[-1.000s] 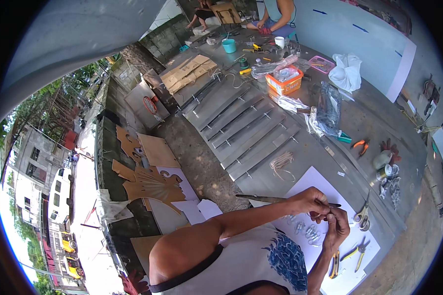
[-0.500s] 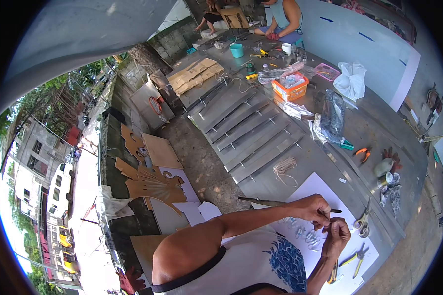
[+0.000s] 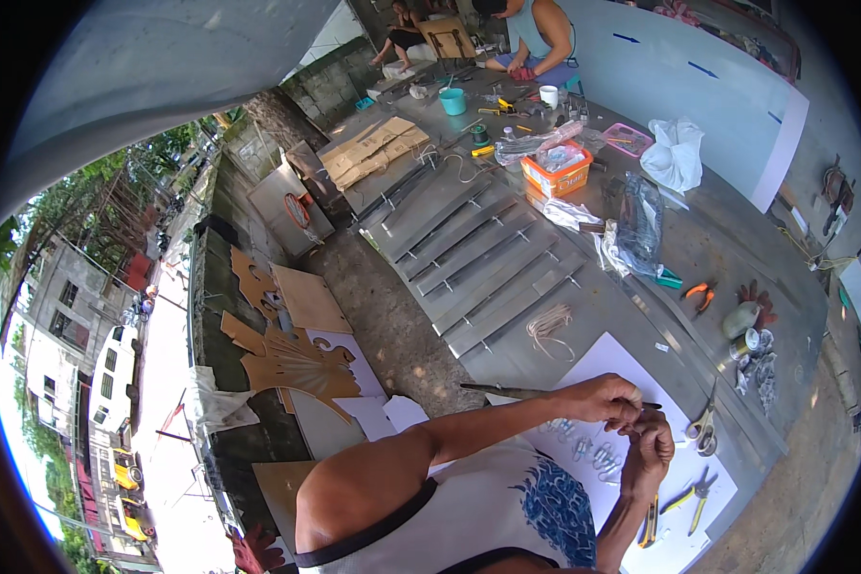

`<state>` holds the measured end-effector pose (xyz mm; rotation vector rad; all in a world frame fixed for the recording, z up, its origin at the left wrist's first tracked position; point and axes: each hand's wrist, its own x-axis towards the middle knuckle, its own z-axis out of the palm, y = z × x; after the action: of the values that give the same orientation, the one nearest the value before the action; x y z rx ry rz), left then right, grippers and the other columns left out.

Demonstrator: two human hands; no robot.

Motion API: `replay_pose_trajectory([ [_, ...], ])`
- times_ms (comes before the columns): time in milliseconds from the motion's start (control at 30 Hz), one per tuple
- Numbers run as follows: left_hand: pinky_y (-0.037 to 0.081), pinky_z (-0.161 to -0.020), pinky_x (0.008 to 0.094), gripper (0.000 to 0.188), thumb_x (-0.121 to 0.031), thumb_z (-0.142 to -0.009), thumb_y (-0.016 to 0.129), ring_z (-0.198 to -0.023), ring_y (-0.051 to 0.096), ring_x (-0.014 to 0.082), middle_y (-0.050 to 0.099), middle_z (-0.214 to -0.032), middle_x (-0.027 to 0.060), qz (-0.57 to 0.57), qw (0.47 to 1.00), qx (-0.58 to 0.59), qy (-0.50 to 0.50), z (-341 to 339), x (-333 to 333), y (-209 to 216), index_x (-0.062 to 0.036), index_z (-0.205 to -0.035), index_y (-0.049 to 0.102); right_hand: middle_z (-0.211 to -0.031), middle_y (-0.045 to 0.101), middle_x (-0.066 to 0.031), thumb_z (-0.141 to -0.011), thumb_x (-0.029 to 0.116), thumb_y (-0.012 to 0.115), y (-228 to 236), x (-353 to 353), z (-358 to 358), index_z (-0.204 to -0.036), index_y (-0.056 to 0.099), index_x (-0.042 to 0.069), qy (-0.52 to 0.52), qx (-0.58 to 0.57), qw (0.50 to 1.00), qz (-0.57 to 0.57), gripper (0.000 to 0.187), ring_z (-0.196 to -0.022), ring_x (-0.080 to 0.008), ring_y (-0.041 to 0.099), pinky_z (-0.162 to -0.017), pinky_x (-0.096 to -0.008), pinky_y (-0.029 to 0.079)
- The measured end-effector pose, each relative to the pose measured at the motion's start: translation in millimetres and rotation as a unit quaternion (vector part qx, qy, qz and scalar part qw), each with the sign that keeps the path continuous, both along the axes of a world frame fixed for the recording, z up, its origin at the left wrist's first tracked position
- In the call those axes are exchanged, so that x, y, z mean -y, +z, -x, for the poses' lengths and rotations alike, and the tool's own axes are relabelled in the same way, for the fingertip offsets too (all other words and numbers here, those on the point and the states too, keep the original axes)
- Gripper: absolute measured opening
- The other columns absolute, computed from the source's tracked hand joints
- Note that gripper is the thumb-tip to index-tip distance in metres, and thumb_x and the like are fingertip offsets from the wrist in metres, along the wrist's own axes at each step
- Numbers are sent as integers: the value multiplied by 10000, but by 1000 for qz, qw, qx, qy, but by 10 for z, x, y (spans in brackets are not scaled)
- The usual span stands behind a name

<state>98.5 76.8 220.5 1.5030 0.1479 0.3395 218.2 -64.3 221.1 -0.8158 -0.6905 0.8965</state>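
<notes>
My left hand (image 3: 610,400) and my right hand (image 3: 652,446) meet over a white sheet (image 3: 598,364). Both have their fingers pinched together at the same spot, and whatever they hold is too small or hidden to name. A long dark rod (image 3: 507,390) passes behind my left hand, its tip showing just beyond the knuckles; whether it is gripped I cannot tell. Beneath my wrists several small shiny clear or silvery pieces (image 3: 584,448) lie in a cluster. Scissors (image 3: 704,429), yellow-handled pliers (image 3: 695,499) and a yellow-and-black box cutter (image 3: 650,524) lie beside my right hand.
A bundle of pale cord (image 3: 549,325) and rows of flat metal strips (image 3: 488,253) cover the dark table. Farther back are orange-handled pliers (image 3: 700,295), an orange tub (image 3: 557,172) and a teal cup (image 3: 452,100). Another person (image 3: 543,38) sits working at the far end.
Both hands have shifted slightly left, staying pinched together, and the right fingers have curled in more. The whole view has moved a little. The far person leans slightly differently.
</notes>
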Motion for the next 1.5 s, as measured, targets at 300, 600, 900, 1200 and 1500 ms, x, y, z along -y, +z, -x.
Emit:
replay_pose_trajectory([
  [300, 477, -574, 270, 180, -126, -920, 710, -612, 594, 122, 635, -709, 61, 72, 997, -18, -2, -72, 101, -25, 48, -918, 663, -862, 608, -65, -900, 163, 731, -94, 13, -51, -898, 706, -7, -91, 58, 993, 50, 172, -745, -149, 548, -686, -304, 455],
  [600, 493, -566, 273, 143, -95, -869, 740, -609, 629, 132, 675, -730, 86, 89, 992, -88, 23, -32, 124, 63, 41, -886, 699, -767, 637, -45, -919, 160, 700, -125, 93, -51, -837, 660, 26, -107, 66, 985, 120, 162, -640, -125, 542, -616, -275, 448],
  [900, 528, -688, 268, 123, -58, -816, 768, -730, 664, 124, 717, -788, 73, -16, 999, -29, -33, -52, 66, -72, 25, -892, 720, -717, 584, -28, -959, 191, 646, -176, 165, -93, -821, 598, 57, -38, 35, 992, 114, 198, -633, -118, 508, -606, -270, 413],
  [1200, 485, -590, 250, 153, -159, -866, 749, -665, 624, 88, 688, -731, 33, -3, 994, -87, 61, 19, -34, 56, -8, -885, 730, -1169, 641, -141, -946, 326, 647, -1304, 1431, -1602, -1171, 655, 69, -348, 522, 562, 539, 341, -1023, -362, 628, -823, -509, 527],
  [1500, 453, -544, 232, 146, -163, -888, 728, -627, 575, 68, 682, -748, 20, 30, 985, -114, 125, 170, -110, 17, -18, -906, 724, -1379, 521, -160, -907, 349, 674, -1903, 1795, -1369, -1318, 600, 101, -250, 554, 473, 638, 486, -1224, -385, 512, -883, -542, 528],
])
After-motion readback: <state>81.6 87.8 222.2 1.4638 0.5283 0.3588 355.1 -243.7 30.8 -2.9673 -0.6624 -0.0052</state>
